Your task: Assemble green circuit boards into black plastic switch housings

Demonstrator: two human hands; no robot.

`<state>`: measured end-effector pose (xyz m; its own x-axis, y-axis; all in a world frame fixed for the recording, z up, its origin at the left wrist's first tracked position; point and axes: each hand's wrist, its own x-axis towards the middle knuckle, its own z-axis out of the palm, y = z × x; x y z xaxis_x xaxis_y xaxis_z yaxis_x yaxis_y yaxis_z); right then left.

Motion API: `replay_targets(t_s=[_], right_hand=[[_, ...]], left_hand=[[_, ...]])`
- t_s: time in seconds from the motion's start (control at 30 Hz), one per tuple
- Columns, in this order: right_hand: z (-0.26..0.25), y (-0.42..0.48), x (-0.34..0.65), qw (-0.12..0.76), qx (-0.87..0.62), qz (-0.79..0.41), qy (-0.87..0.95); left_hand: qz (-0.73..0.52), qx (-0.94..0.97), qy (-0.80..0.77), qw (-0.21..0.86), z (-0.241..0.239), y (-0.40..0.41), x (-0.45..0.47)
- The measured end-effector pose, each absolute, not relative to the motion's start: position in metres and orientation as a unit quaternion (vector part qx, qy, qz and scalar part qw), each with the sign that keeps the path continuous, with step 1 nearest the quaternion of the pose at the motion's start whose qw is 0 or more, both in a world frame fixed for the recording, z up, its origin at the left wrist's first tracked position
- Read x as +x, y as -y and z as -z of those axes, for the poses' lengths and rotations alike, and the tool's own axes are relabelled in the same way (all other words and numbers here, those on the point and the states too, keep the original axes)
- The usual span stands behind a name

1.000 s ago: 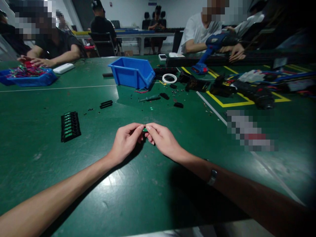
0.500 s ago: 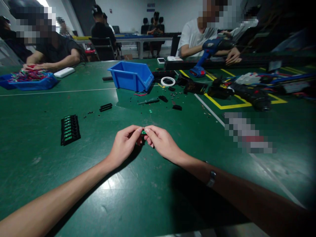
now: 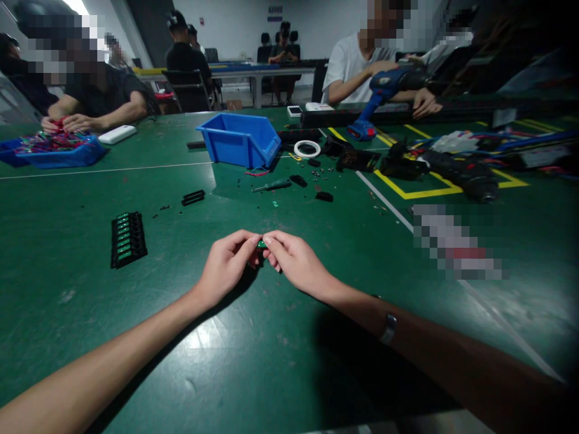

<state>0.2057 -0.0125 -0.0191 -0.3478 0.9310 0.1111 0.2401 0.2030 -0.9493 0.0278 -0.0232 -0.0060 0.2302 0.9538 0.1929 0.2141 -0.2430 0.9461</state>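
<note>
Between my two hands, just above the green table (image 3: 149,325), is a small green circuit board (image 3: 261,244), mostly covered by fingers. My left hand (image 3: 228,265) pinches its left end between thumb and fingers. On the other end, my right hand (image 3: 292,259) grips in the same way, with the thumb on top. Part of a dark piece shows under the right fingertips, too hidden to name. To the left lies a row of black frames (image 3: 129,240) with several green boards in them. Two loose black frames (image 3: 193,197) rest further back.
A blue bin (image 3: 239,141) stands beyond my hands, with a screwdriver (image 3: 274,185), a white ring (image 3: 307,149) and small black parts near it. A blue cordless drill (image 3: 380,99) is at back right. Co-workers sit across the table, one handling wires over a blue tray (image 3: 63,154).
My hands keep their pinch on the circuit board, almost unmoved. Across the table, the person in white has raised a forearm towards the drill, and the person at left has shifted their hands.
</note>
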Motion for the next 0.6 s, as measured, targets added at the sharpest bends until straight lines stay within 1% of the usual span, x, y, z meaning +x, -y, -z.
replay_targets(t_s=[0.6], right_hand=[[0.0114,0.0112,0.2071,0.353,-0.416,-0.505,0.669]], left_hand=[[-0.438,0.651,-0.436,0.440,0.0056,0.0232,0.0263]])
